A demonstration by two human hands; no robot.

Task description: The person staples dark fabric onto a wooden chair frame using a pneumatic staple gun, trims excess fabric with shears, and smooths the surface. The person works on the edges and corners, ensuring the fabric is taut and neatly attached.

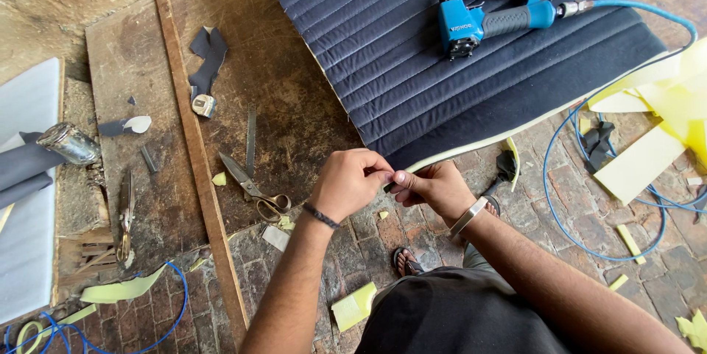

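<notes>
My left hand (350, 181) and right hand (436, 188) meet fingertip to fingertip, pinched together just below the near corner of the dark quilted fabric panel (449, 44), both forearms stretched forward.

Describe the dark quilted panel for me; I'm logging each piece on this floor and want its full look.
The quilted panel is dark navy fabric stitched in long parallel channels, backed by pale yellow foam that shows along its lower edge. It lies flat, angled across a worn wooden board and the brick floor. A blue pneumatic stapler with its blue air hose rests on top. The left hand and right hand pinch its near corner with their fingers.
</notes>
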